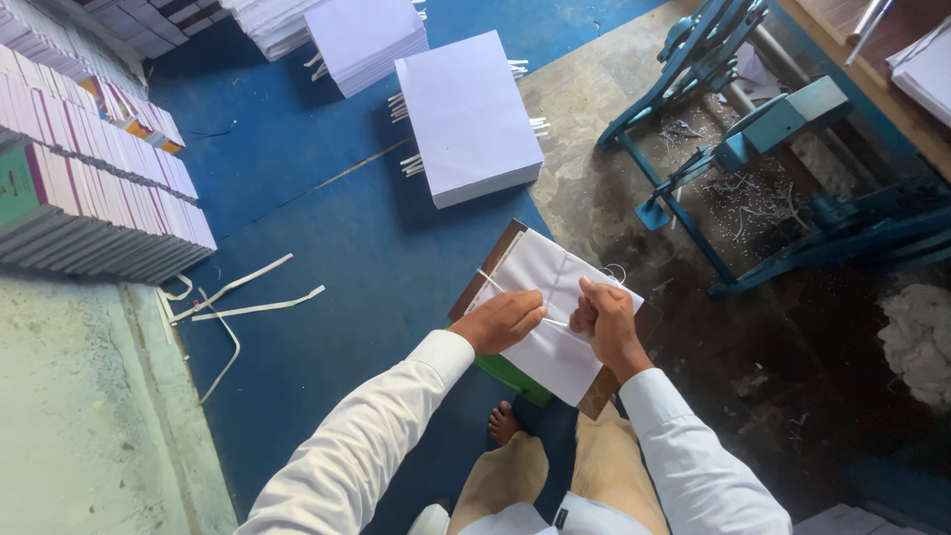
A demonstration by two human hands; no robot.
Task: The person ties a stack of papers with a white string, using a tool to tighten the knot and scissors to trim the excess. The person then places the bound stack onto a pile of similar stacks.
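Over the white sheets point(540, 297), left hand point(505, 320) and right hand point(606, 322) pinch thread point(555, 321).

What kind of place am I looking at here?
Probably a small bookbinding or notebook workshop: stacks of white paper sit on a blue floor mat, finished books are piled at left, and a blue metal machine stands on paper-littered ground.
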